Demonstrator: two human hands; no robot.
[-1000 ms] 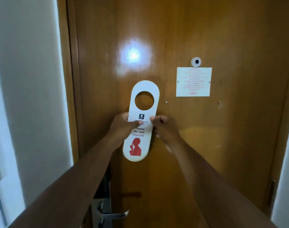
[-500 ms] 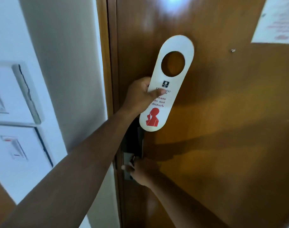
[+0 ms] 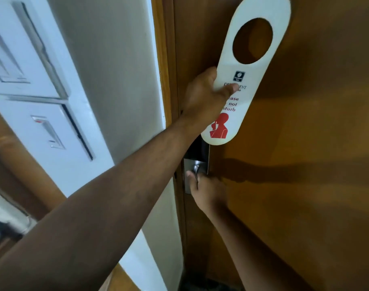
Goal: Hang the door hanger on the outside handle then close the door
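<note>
Head view: door hanger [image 3: 245,80] closer, right hand [image 3: 208,192] still on handle [image 3: 196,169].

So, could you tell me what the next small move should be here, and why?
Probably press the handle down and pull the door open. The right hand is already on the handle, the door looks shut against its frame, and the left hand holds the hanger on the inside; the outside handle is out of view.
</note>
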